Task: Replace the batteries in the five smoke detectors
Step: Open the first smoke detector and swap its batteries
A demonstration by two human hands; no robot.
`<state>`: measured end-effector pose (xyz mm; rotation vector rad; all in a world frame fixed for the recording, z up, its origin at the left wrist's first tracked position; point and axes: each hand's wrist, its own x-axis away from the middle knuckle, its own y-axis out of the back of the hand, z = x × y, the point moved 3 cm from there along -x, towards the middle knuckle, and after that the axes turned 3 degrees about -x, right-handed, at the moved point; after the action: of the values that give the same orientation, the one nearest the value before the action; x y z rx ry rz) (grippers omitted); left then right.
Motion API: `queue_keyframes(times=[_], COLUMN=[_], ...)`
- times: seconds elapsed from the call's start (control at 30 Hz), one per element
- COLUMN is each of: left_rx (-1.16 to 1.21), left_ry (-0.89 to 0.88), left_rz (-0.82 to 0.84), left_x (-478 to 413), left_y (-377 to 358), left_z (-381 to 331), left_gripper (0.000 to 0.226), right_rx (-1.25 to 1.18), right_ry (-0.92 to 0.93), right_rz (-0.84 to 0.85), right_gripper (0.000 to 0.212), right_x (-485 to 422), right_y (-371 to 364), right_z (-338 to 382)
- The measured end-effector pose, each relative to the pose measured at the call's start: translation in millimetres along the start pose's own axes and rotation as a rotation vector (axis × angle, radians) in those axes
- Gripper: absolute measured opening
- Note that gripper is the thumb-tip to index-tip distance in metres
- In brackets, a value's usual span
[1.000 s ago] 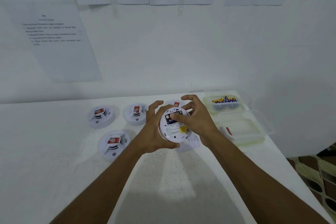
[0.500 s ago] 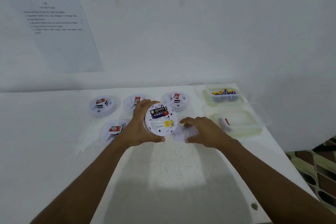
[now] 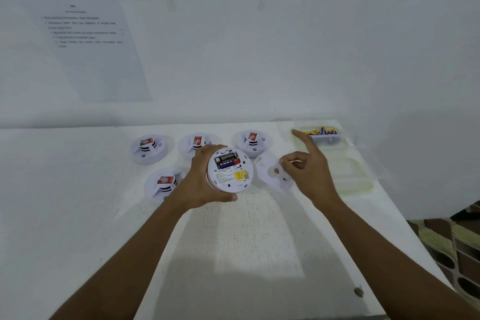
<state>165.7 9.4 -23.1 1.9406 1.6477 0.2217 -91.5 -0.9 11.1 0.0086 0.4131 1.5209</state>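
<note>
Smoke detector (image 3: 230, 171) held, four others (image 3: 148, 149) on table (image 3: 233, 241)

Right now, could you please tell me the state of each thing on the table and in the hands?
Held detector: gripped by left hand, back open, batteries in.
Back cover: off, lying on the table.
Four other detectors: face up on the table.
Battery tub: holds batteries.
Right hand: empty, forefinger out.

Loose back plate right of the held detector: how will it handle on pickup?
The back plate looks thin and flat, so it is probably very light and slightly flexible. Lying flat on the table, it likely slides rather than rolls when pushed, and its edge may be hard to pinch; the cut-out holes could help.
</note>
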Motion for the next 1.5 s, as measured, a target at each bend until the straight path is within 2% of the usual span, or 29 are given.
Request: queue_keyframes(times=[0.1,0.2,0.3,0.4,0.57,0.73,0.83,0.97,1.13,1.33,1.5], left_rx=[0.039,0.047,0.032,0.009,-0.002,-0.006,0.035,0.049,0.011,0.028,0.047], left_ry=[-0.008,-0.023,-0.045,-0.067,-0.075,-0.086,-0.079,-0.044,-0.043,-0.042,-0.058], left_rz=[-0.008,-0.006,-0.003,0.011,0.009,-0.006,0.002,0.028,0.003,0.024,0.0], left_x=[-2.1,-5.6,-11.2,-15.8,-17.0,-20.4,-20.5,-19.1,-21.2,-23.5,-24.3], left_y=[-5.1,-12.8,-19.9,-26.5,-31.7,-30.7,-32.2,-33.0,-31.6,-32.1,-29.1], left_z=[-4.8,-11.3,-17.7,-19.9,-24.6,-24.9,-23.7,-24.3,-26.8,-28.1,-31.2], left_gripper=[0.102,0.105,0.107,0.105,0.095,0.095,0.102,0.1,0.096,0.096,0.098], right_rx=[-0.302,-0.353,-0.223,-0.044,-0.005,0.271,0.368,0.387,0.52,0.588,0.589], right_ry=[-0.085,-0.071,0.0,0.066,0.087,0.255,0.347,0.361,0.351,0.323,0.297], right_rz=[-0.072,-0.039,-0.003,-0.036,-0.019,0.02,0.003,0.009,0.047,0.093,0.173], right_gripper=[0.055,0.05,0.045,0.037,0.025,0.018,0.02,0.024,0.057,0.071,0.064], right_x=[-1.1,1.6,6.0,5.3,2.1,0.0,2.0,4.0,5.1,0.6,-2.6], right_y=[1.9,-4.5,-14.7,-20.5,-23.5,-26.7,-28.5,-30.7,-35.9,-39.9,-39.3], right_z=[12.2,25.6,34.2,34.8,33.6,30.8,25.0,22.2,30.8,35.4,42.4])
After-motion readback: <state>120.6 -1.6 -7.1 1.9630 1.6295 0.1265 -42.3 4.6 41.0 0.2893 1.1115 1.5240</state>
